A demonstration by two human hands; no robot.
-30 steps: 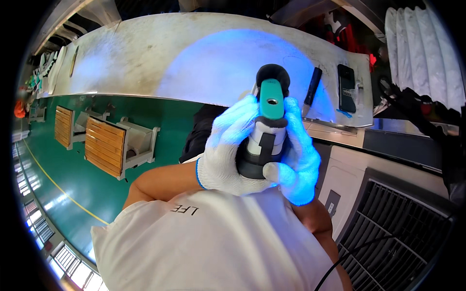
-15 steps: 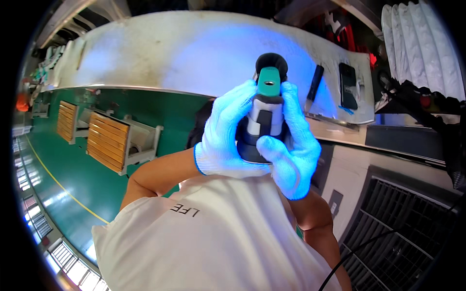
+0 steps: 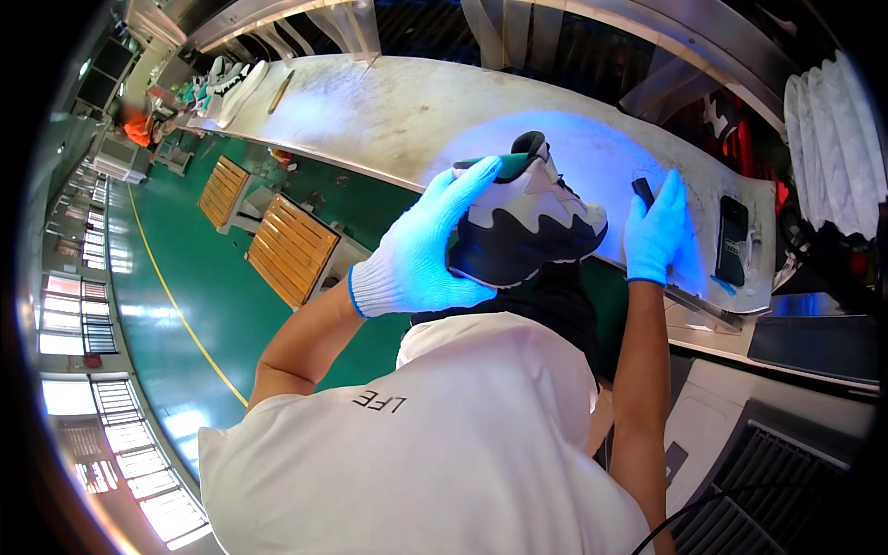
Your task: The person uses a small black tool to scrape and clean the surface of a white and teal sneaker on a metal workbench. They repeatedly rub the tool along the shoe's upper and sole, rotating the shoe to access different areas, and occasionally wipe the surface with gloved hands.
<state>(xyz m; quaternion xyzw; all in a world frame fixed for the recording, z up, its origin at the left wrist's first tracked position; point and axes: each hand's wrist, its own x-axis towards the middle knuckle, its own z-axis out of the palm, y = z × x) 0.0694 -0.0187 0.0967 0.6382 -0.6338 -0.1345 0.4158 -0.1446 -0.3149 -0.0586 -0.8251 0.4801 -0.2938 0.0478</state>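
Gloved left hand (image 3: 421, 254) wrapped around the heel end of a sneaker (image 3: 523, 222), black, white and green, held on its side above the near edge of a long workbench (image 3: 370, 111). Right hand (image 3: 655, 231), also gloved, fingers together and extended, raised just beside the sneaker's toe, apart from it. Beyond: a dark phone (image 3: 732, 239) lying on the bench in blue light. Farther left: wooden pallets (image 3: 291, 250) on the green floor (image 3: 185, 305) with a yellow line.
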